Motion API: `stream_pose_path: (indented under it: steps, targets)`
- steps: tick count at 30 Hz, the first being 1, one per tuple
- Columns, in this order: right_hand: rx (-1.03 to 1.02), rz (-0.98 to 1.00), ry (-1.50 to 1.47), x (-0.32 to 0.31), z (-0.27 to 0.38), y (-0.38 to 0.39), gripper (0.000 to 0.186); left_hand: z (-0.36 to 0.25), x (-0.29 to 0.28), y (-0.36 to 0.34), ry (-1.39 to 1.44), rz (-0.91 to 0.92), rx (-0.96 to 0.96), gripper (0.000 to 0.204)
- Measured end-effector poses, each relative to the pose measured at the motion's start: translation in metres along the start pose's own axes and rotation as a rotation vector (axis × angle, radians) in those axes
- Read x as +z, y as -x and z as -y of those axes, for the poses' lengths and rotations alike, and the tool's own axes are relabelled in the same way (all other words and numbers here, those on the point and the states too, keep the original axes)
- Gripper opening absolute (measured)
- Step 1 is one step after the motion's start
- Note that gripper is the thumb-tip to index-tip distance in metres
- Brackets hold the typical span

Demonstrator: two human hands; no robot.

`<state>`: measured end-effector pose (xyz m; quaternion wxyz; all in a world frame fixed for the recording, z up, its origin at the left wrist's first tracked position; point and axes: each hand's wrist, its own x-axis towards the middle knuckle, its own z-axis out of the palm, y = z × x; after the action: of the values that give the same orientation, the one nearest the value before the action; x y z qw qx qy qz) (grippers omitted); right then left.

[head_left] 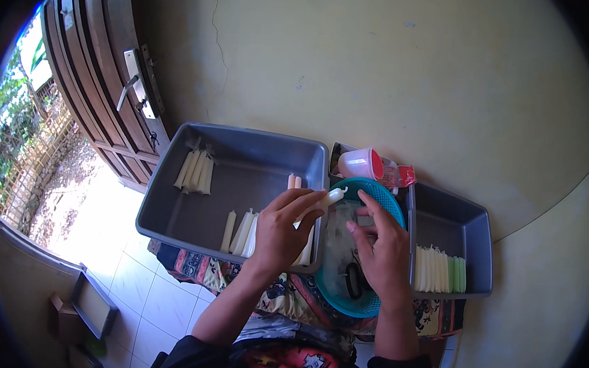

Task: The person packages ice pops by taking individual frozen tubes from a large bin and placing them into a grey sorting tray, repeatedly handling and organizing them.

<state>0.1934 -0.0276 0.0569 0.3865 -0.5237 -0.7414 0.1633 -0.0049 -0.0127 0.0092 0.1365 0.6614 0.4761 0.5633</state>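
Note:
My left hand [282,227] is closed round a white filled plastic tube [335,195], like an ice pop, whose twisted end points up to the right. My right hand [383,250] hovers just right of it, fingers apart, with nothing seen in them. Both hands are above a teal basket [397,210] holding clear plastic sleeves [337,237] and black-handled scissors [353,280]. In the large grey tub [243,140] at left lie cream tubes [196,171], more pale tubes [243,233] along the near side, and pink ones [294,182]. My left hand hides part of that tub.
A smaller grey tub [441,210] at right holds rows of cream tubes [432,269] and green tubes [456,273]. Behind the basket are a pink-and-white plastic cup [361,163] and a red packet [406,175]. Patterned cloth [294,299] lies beneath. A wooden door [106,58] stands open at left.

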Motion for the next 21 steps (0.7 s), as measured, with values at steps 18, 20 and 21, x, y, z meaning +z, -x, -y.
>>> stream_pose_path:
  steps: [18, 20, 21]
  targets:
    - [0.027, 0.251, -0.476, 0.096, -0.011, -0.052, 0.034, 0.036, -0.059, 0.007, 0.094, 0.158, -0.188, 0.023]
    - [0.014, 0.307, -0.489, 0.104, -0.011, -0.057, 0.033, 0.042, -0.061, 0.009, 0.052, 0.152, -0.217, 0.022]
    - [0.009, 0.315, -0.492, 0.106, -0.011, -0.058, 0.033, 0.044, -0.063, 0.01, 0.013, 0.149, -0.243, 0.022]
